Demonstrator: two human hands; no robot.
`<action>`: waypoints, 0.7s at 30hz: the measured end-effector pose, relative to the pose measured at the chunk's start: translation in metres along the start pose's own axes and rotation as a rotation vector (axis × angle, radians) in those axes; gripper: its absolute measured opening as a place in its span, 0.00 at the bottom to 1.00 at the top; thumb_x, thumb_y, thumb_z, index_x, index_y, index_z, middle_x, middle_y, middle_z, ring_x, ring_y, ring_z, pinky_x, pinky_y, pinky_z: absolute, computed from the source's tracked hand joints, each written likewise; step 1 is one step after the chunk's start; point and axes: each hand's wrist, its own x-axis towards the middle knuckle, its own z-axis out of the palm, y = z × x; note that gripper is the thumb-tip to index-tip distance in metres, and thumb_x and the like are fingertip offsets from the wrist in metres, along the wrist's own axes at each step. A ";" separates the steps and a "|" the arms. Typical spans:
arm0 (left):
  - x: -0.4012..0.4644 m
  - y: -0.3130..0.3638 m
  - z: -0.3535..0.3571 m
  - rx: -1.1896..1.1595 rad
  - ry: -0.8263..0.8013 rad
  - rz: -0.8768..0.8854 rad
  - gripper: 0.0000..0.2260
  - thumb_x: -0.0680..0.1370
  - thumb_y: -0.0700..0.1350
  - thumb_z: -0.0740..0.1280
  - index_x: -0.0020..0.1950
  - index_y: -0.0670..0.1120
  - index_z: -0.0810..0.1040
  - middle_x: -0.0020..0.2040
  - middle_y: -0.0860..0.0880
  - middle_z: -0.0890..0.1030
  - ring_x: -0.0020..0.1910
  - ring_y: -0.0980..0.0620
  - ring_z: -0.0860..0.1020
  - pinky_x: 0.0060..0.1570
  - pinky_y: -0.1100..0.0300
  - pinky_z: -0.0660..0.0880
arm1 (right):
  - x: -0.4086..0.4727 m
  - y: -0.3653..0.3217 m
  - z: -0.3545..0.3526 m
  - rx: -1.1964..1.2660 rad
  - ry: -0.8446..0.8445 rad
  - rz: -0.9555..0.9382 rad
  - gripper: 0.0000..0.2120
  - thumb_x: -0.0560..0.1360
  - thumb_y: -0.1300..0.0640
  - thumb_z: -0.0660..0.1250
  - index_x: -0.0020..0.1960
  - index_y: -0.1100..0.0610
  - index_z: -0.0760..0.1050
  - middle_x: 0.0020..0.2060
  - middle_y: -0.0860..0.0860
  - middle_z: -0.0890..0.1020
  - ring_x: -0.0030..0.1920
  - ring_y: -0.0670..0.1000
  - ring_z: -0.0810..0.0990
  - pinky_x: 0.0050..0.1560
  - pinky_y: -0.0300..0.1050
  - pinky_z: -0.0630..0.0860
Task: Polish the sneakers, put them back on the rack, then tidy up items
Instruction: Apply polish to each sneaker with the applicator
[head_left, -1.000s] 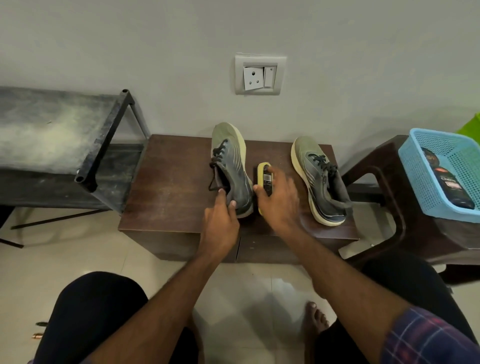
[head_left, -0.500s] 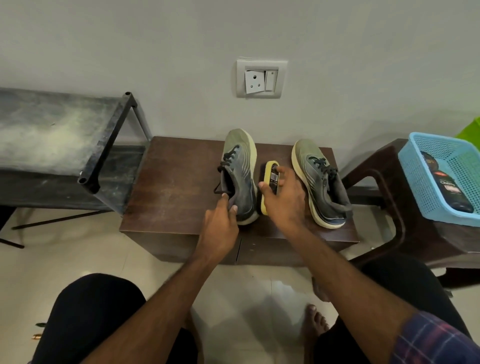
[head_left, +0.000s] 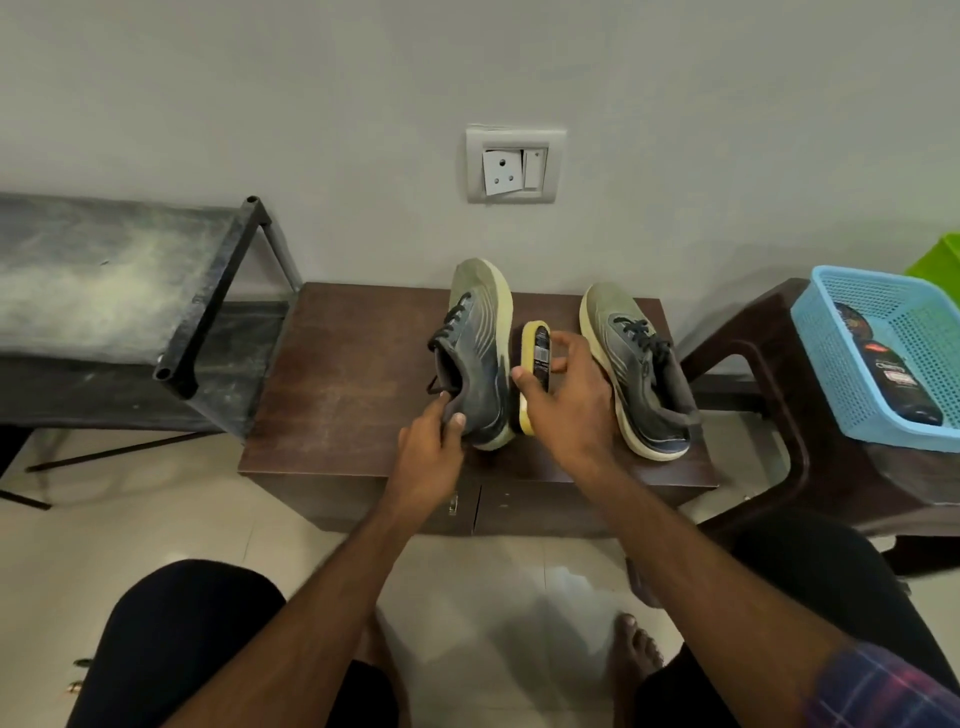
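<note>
Two grey-green sneakers stand on a low brown wooden cabinet (head_left: 337, 384). The left sneaker (head_left: 480, 343) is tipped onto its side, and my left hand (head_left: 431, 447) grips its heel collar. Pressed against that sneaker's sole edge is a yellow shoe brush (head_left: 535, 353), which my right hand (head_left: 566, 400) holds, fingers curled round it. The right sneaker (head_left: 634, 364) sits flat on its sole just right of my right hand. A black metal shoe rack (head_left: 202, 306) stands to the left of the cabinet.
A light blue plastic basket (head_left: 831, 374) on a dark brown plastic stool (head_left: 753, 353) at the right holds a black polish bottle (head_left: 888, 374). A wall socket (head_left: 514, 166) sits above the cabinet. My knees and bare feet are on the tiled floor below.
The left sneaker and the brush have shifted right, closer to the right sneaker. My right hand has slid the brush along the sneaker's sole edge. My left hand keeps its hold on the heel.
</note>
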 end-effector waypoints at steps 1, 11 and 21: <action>0.004 -0.006 0.001 -0.037 -0.010 0.009 0.27 0.79 0.58 0.59 0.75 0.47 0.68 0.61 0.46 0.80 0.60 0.46 0.80 0.57 0.42 0.79 | -0.008 -0.007 0.001 -0.007 -0.045 -0.071 0.24 0.73 0.47 0.72 0.65 0.45 0.68 0.54 0.46 0.77 0.54 0.46 0.75 0.50 0.42 0.70; -0.012 0.000 -0.002 -0.102 -0.092 0.063 0.17 0.83 0.46 0.61 0.71 0.51 0.73 0.52 0.53 0.82 0.55 0.42 0.82 0.55 0.42 0.80 | 0.013 -0.004 0.006 -0.133 -0.018 0.009 0.25 0.74 0.45 0.71 0.67 0.47 0.66 0.56 0.52 0.79 0.59 0.55 0.76 0.55 0.48 0.72; -0.008 -0.007 0.001 -0.136 -0.107 0.059 0.15 0.83 0.43 0.60 0.71 0.47 0.73 0.54 0.48 0.82 0.53 0.49 0.83 0.53 0.53 0.81 | 0.017 -0.002 0.002 -0.165 -0.033 0.095 0.24 0.72 0.46 0.72 0.64 0.50 0.69 0.57 0.53 0.79 0.59 0.57 0.77 0.55 0.49 0.72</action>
